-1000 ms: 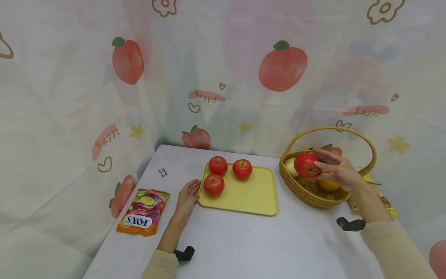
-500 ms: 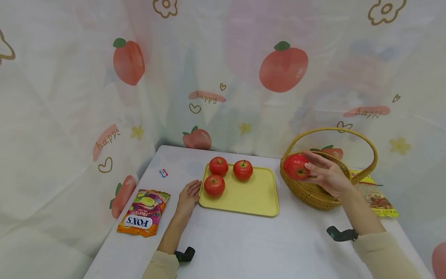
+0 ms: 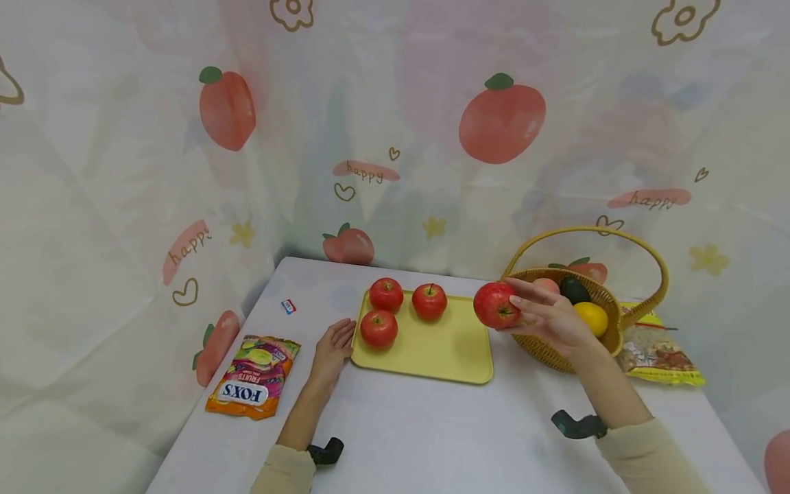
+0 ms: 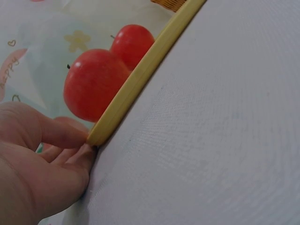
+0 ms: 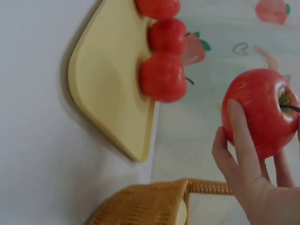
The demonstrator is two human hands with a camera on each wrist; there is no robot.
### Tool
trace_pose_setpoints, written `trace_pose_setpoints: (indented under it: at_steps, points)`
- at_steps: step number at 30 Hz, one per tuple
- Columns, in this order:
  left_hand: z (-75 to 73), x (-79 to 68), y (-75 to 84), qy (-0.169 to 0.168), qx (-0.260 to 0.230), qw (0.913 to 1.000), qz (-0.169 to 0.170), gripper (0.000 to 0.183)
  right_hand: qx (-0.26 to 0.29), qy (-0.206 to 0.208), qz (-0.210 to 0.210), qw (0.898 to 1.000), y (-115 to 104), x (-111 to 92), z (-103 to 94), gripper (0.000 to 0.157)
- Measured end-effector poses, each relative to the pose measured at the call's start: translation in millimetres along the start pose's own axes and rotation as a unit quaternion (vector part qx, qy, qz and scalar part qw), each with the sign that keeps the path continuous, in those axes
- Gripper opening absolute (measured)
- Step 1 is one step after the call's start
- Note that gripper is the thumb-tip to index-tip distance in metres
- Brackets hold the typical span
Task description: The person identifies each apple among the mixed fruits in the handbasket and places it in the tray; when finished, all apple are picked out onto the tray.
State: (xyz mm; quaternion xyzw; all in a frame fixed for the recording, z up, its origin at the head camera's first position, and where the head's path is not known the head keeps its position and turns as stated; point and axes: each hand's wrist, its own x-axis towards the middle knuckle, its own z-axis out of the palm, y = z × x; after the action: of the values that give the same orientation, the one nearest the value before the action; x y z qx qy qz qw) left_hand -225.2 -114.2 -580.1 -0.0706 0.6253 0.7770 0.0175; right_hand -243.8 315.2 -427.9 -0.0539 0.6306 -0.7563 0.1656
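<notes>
My right hand [image 3: 552, 319] holds a red apple [image 3: 496, 305] in the air between the tray's right edge and the wicker basket [image 3: 543, 353]. The right wrist view shows fingers spread around this apple [image 5: 262, 112], its stem facing right. My left hand [image 3: 332, 350] is at the left edge of the yellow tray [image 3: 444, 350], thumb and fingers pinching its near-left corner in the left wrist view. On the tray sit three red apples: a back-left apple [image 3: 386, 295], a back-middle apple [image 3: 429, 302] and a front-left apple [image 3: 379, 328].
The basket contains a yellow fruit [image 3: 591, 318], a dark green fruit [image 3: 574, 290] and a pinkish fruit [image 3: 547, 285]. A yellow packet [image 3: 657, 350] lies right of it. At left are a candy bag [image 3: 254, 376] and a small wrapped candy [image 3: 289, 306].
My right hand has carried the apple leftward from above the basket to beside the tray's right edge, uncovering fruit in the basket. The left hand and tray have stayed put.
</notes>
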Motion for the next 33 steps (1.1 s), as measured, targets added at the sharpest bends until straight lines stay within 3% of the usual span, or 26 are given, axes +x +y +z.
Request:
trace_pose_setpoints:
  at_steps: [10,19,33]
  points:
    - [-2.2,0.9,-1.6,-0.003,-0.003,1.0,-0.003,0.069,0.037,-0.007,0.027,0.999,21.8,14.4,23.6,0.05]
    - [-1.3,2.2,-2.5,-0.002,-0.009,1.0,-0.002,0.069,0.006,0.001,0.052,0.999,38.4,27.3,43.6,0.049]
    - [-1.5,1.8,-2.4,-0.006,0.0,1.0,0.006,0.069,-0.013,0.006,0.088,0.996,69.4,42.5,54.1,0.058]
